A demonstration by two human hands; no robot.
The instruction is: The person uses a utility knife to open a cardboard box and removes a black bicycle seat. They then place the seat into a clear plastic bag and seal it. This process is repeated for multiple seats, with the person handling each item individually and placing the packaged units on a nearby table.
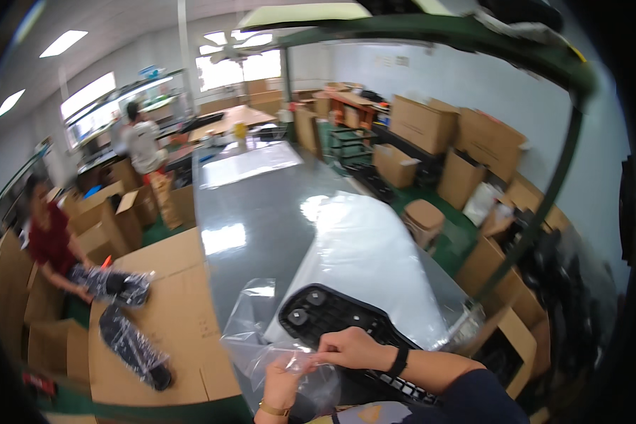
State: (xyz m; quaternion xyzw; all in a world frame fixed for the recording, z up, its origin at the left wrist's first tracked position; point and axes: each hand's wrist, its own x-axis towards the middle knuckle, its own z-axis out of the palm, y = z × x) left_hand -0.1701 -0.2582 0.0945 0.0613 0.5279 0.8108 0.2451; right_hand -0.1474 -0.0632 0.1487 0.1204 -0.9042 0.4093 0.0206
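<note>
Near the front edge of the grey tabletop [261,244], my left hand [281,385] is closed on the edge of a clear plastic bag [251,318]. Meeting it, my right hand [353,348] pinches the same bag with its fingertips. The loose bag spreads out to the left of my hands. Beneath and beyond my right hand lies a long black plastic part [336,311] with two round grey discs at its broad end; my forearm hides some of it. Its far end rests by a stack of clear plastic bags [367,247].
A flat cardboard sheet [169,283] adjoins the table on the left, with a bagged black part [131,346] on it. A co-worker [49,240] there handles another wrapped part [124,286]. Green frame posts [544,205], a brown stool [422,219] and several cartons [424,124] stand right.
</note>
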